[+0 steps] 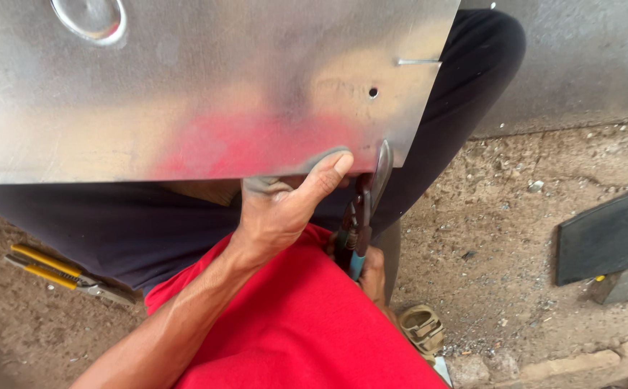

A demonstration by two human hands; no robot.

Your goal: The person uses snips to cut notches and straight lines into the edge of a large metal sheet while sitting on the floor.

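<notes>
Sheet metal [184,94], shiny, red-tinged, punched.

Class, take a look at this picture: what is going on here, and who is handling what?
A person in a red shirt holds a shiny metal sheet across their lap. The left hand grips its lower edge, thumb on top. The right hand, mostly hidden, holds tin snips with blades at that edge. A yellow-handled tool lies on the dirt ground, and a dark slab lies to the right.

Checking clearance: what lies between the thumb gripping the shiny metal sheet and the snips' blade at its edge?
In the head view, only bare shiny metal sheet separates the left hand from the snips.
</notes>
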